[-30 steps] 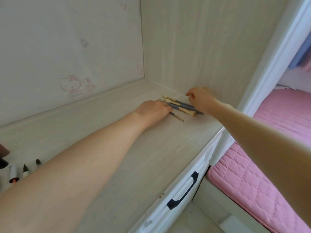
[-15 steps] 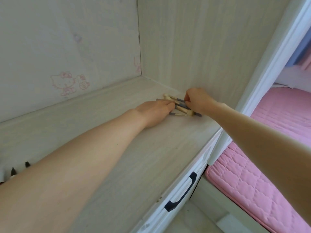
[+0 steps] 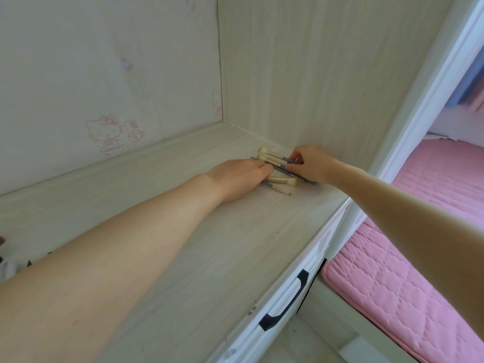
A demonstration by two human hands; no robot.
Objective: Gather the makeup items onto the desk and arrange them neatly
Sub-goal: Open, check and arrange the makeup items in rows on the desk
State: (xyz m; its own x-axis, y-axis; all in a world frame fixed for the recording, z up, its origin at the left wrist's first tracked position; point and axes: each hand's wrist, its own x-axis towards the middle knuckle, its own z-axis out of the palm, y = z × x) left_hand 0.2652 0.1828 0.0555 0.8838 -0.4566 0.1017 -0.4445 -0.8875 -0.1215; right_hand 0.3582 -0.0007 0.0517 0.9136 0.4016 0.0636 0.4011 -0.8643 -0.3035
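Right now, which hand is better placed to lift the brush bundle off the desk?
The right hand: its fingers already pinch the grey handles of the makeup brushes. The left hand lies flatter on the desk, steadying the nearer brushes.
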